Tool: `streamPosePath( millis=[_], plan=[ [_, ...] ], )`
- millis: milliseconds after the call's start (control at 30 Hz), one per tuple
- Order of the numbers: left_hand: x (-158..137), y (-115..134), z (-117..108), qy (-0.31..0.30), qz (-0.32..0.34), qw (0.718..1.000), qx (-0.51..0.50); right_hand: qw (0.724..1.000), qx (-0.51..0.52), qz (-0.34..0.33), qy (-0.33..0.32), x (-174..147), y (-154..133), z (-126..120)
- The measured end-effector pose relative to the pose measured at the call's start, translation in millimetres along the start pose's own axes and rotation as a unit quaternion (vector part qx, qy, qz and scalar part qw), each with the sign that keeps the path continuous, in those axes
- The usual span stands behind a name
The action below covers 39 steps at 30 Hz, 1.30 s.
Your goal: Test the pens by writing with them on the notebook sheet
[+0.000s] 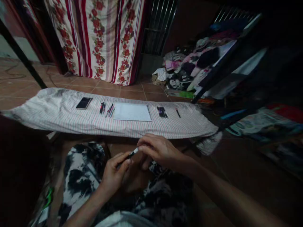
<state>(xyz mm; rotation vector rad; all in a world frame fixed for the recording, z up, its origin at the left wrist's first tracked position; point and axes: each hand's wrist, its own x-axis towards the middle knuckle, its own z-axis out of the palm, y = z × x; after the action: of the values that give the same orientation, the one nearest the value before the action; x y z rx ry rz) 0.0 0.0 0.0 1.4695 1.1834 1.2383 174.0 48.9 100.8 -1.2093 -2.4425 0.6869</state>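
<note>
I note one slim pen (131, 154) over my lap, left hand (114, 173) pinching its dark barrel, right hand (157, 148) fingertips closed on its pale tip, one striped cloth (59, 115) ahead, one spiral notebook (132, 112), one flat phone (84, 103), three small pen clusters, count unclear.

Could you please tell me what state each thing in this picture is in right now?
Pen: held between both hands, light tip toward the right hand.
Left hand: closed on the pen's dark barrel.
Right hand: fingers pinching the pen's tip end.
Notebook: lying flat on the striped cloth.
Phone: flat, screen dark.
Loose pens: lying in small groups beside the notebook.
</note>
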Motion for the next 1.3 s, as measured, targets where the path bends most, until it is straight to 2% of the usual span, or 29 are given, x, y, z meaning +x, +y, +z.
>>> streamPosePath(
  millis=[167,333,433,733,900,1100,1300],
  plan=[
    [1,2,1,-0.021,-0.053,0.997,-0.042,0.998,0.066,0.01,0.001,-4,3,-2],
    [1,0,4,-0.021,-0.072,0.991,-0.107,0.974,0.203,0.095,-0.013,-6,6,5],
    [1,0,5,-0.018,-0.061,0.992,-0.105,0.958,0.256,0.128,-0.026,-6,7,8],
    [-2,2,3,0.027,-0.024,0.998,-0.044,0.972,0.19,0.136,0.033,0,-3,13],
    [-1,5,2,0.03,-0.051,0.994,-0.09,0.955,0.261,0.135,0.03,1,-3,19],
    [-1,6,2,0.009,-0.097,0.985,-0.141,0.917,0.374,0.14,0.012,0,-2,17],
    [-1,5,3,0.014,-0.073,0.988,-0.134,0.916,0.362,0.172,0.029,0,-2,21]
  ],
)
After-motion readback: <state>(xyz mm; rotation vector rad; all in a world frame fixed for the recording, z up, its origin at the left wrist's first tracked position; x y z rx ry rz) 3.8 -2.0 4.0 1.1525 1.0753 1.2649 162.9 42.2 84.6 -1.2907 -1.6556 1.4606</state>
